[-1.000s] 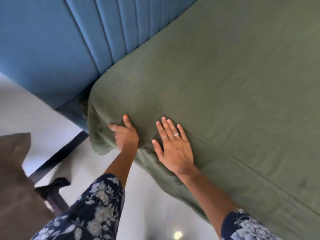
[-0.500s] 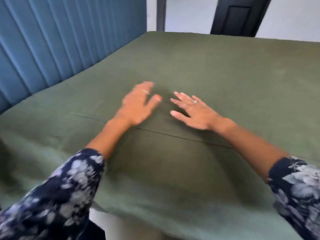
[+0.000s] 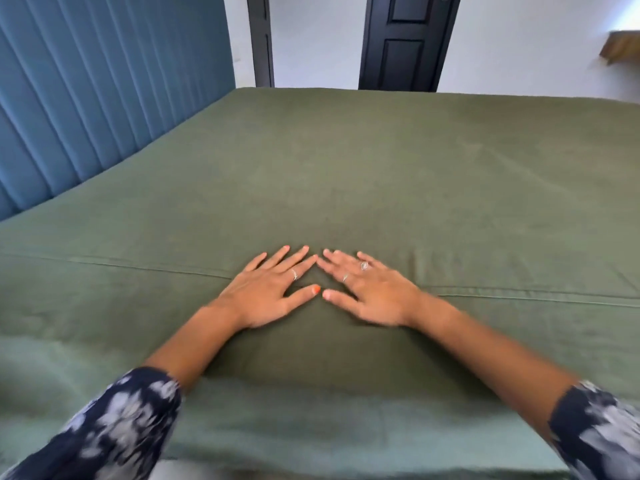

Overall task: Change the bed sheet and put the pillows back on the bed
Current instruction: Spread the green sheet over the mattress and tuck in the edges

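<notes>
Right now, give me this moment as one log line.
step: smoothing | left hand: flat on green bed sheet | right hand: flat on sheet | pillows: none in view

I see a blue padded headboard with vertical channels on my left. Beyond it stands a white wall, a black panelled door, and a wooden shelf edge far right.

The head camera looks forward and down, close above the green bed sheet, toward the far wall.
</notes>
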